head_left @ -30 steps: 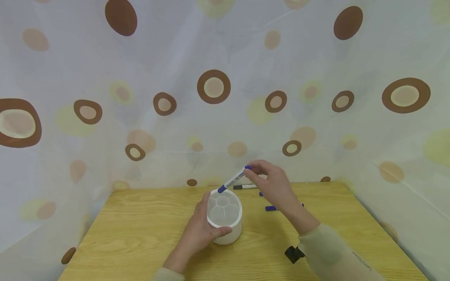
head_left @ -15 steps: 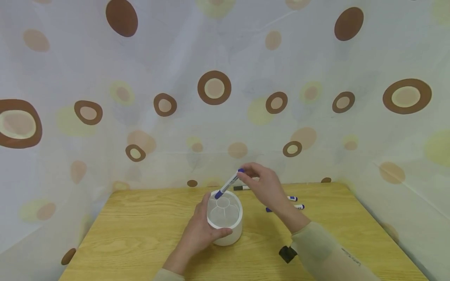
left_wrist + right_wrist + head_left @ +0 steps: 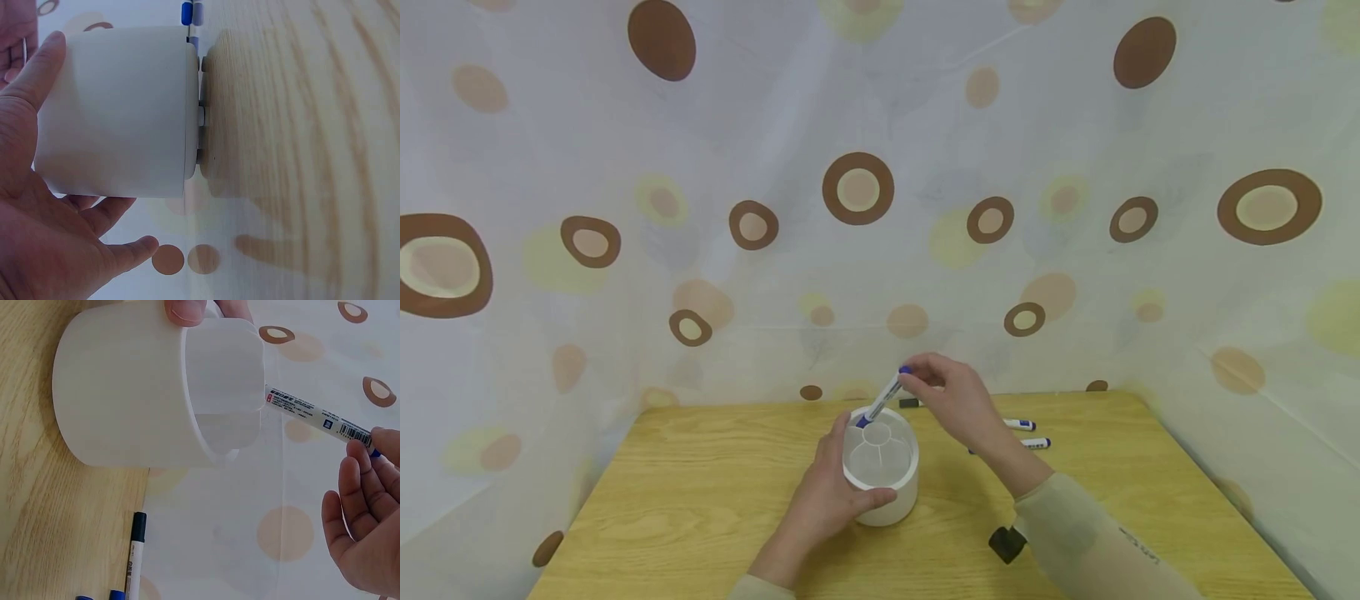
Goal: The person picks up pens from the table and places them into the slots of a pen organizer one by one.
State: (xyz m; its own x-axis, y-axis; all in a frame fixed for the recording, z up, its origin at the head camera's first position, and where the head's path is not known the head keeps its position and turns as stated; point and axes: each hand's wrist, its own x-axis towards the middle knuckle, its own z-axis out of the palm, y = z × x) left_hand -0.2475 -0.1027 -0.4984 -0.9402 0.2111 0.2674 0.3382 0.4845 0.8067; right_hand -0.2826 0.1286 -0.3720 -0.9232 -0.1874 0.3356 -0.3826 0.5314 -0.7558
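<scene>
A white round pen holder (image 3: pixel 887 500) with petal-shaped compartments around a central ring stands upright on the table. My left hand (image 3: pixel 827 492) grips it from the left, thumb along the near side of the rim and fingers round the far side. My right hand (image 3: pixel 958 400) pinches a white marker (image 3: pixel 883 402) with blue ends by its upper end. The marker slants down to the left, its blue cap inside the far left part of the holder's opening. In the right wrist view the marker (image 3: pixel 319 415) shows printed text and a barcode; its lower end is hidden behind the holder's dividers.
Two white markers with blue ends (image 3: pixel 1036 443) lie on the wooden table (image 3: pixel 700 500) right of the holder, partly behind the right forearm. A black-capped marker (image 3: pixel 134 550) lies near the back edge. A black object (image 3: pixel 1007 544) sits by the right sleeve. Patterned sheeting (image 3: pixel 880 275) encloses the table.
My right hand has moved left and slightly down, bringing the marker's capped end from over the rim into the holder's opening. The marker is steeper now. My left hand keeps its grip.
</scene>
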